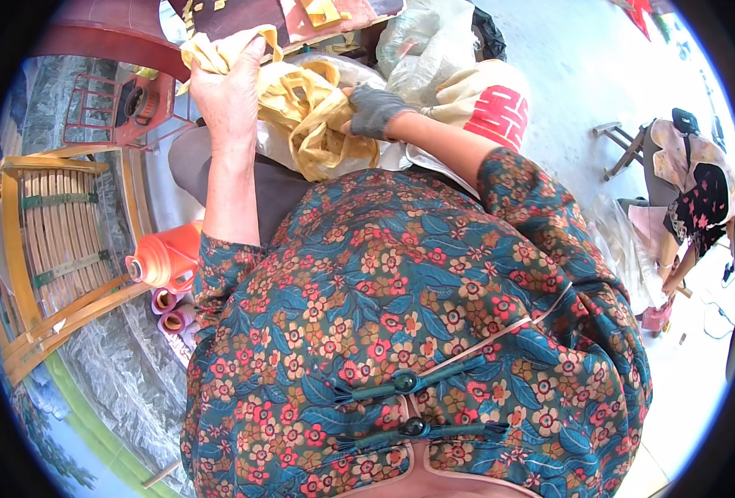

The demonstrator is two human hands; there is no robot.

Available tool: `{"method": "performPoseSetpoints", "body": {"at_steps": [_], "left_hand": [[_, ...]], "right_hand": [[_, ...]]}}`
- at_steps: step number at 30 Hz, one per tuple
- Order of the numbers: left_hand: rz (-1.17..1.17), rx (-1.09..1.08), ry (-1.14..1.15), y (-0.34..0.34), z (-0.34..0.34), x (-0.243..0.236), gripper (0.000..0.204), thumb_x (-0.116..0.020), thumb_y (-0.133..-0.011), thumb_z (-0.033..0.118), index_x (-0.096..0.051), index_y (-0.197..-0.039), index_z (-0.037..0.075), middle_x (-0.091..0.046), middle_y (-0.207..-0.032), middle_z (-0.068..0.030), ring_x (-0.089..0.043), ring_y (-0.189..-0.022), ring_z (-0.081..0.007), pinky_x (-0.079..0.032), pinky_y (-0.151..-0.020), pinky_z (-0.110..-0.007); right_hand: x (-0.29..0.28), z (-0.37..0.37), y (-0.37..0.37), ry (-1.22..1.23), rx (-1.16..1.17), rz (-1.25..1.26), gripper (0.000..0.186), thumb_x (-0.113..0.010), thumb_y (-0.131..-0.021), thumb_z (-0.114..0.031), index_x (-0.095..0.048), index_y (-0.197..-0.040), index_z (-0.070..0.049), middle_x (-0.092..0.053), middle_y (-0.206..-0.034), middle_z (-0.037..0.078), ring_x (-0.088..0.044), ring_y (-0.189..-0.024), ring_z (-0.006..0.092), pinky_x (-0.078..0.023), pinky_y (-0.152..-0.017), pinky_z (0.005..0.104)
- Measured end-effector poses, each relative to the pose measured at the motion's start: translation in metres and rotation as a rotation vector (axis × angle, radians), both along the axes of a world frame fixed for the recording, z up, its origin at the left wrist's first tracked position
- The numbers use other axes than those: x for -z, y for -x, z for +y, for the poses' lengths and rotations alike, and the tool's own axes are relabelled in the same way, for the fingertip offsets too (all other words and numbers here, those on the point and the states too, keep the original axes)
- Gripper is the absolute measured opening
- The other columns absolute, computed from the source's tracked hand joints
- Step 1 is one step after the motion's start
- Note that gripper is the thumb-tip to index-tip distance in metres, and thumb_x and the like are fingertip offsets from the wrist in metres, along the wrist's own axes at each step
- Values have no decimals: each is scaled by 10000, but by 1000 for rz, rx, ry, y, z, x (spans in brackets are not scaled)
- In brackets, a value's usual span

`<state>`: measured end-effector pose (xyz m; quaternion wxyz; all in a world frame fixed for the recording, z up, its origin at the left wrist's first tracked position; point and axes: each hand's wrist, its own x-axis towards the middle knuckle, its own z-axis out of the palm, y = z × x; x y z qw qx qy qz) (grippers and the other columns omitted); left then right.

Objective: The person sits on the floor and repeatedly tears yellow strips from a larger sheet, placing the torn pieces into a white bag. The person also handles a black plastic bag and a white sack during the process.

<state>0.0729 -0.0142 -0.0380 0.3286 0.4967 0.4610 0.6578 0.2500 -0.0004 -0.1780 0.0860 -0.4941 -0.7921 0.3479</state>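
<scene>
A loose tangle of yellow cloth strips hangs in loops above my lap. My bare left hand is raised on the left, its fingers closed round a bunch of the strips near the table edge. On the right my right hand, in a grey glove, reaches in at the tangle's side. Its thumb and fingers are pinched on the strips, partly hidden by them. Several small yellow pieces lie on the dark red table in front of me.
White plastic sacks and a cream bag with red print stand ahead right. At left are a red metal-framed appliance, a bamboo chair, an orange bottle and purple spools. Another person bends near a wooden stool.
</scene>
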Motion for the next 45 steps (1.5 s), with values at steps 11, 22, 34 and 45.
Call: {"method": "performPoseSetpoints", "body": {"at_steps": [11,22,34,45], "left_hand": [[1485,303,175,-4,-13,150,335,-520,-761,72,-519,-1096,59,-609,-819,-137,-604,-777,-306,-478,-706,-416],[931,460,265,-43,-18,158,365,-489,-749,47,-551,-1108,75,-529,-1157,-117,-500,-1084,-303,-420,-882,-381],[760,623,505,-75,27,181,308,-521,-807,133,-581,-1086,19,-577,-1057,-122,-573,-943,-271,-445,-837,-331],[810,629,710,-42,13,169,374,-638,-776,210,-527,-1074,15,-613,-892,-142,-592,-833,-236,-452,-720,-333]], "right_hand": [[39,-11,-48,-367,60,-191,345,-474,-781,-67,-533,-1121,-75,-549,-1140,171,-498,-1109,306,-417,-902,390],[-18,-1,-68,-287,-31,-326,170,-516,-771,-127,-614,-891,-56,-627,-855,180,-615,-789,335,-485,-690,421],[-69,-50,-94,-525,-75,-131,147,-521,-776,-150,-605,-887,-104,-613,-775,119,-606,-728,303,-475,-627,404],[-79,-21,-128,-715,18,-100,126,-508,-816,-176,-548,-835,-57,-546,-775,145,-566,-760,312,-451,-679,386]]}}
